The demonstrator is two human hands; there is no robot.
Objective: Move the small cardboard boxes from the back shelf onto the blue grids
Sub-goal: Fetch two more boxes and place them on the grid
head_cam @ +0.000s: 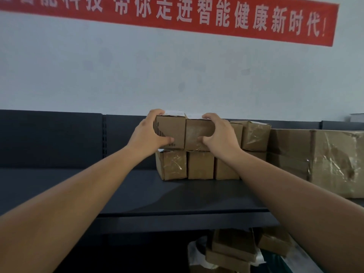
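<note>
Closest on my feed, down under the dark shelf (137,194), there was a messy pile of flat cardboard packs (232,251). Both bare forearms stretched out over the shelf toward the far side.

The left hand (149,133) was clamped on the top-left small box (173,129), with the fingers curled over its top edge and the thumb pressed on the front face. The right hand (218,134) gripped the neighbouring small box (199,133) the same way, fingers on top and thumb on the front.

Those two boxes touched side by side, sitting on a lower row of small boxes (201,164) that stood on the shelf. Just to the right was another taped small box (256,134), also stacked up, and then a big carton (334,160) at the far right.

Behind all that ran the shelf's dark back panel (59,138). Past it was a pale wall (177,75) with a red banner (197,14) in white characters up top.
</note>
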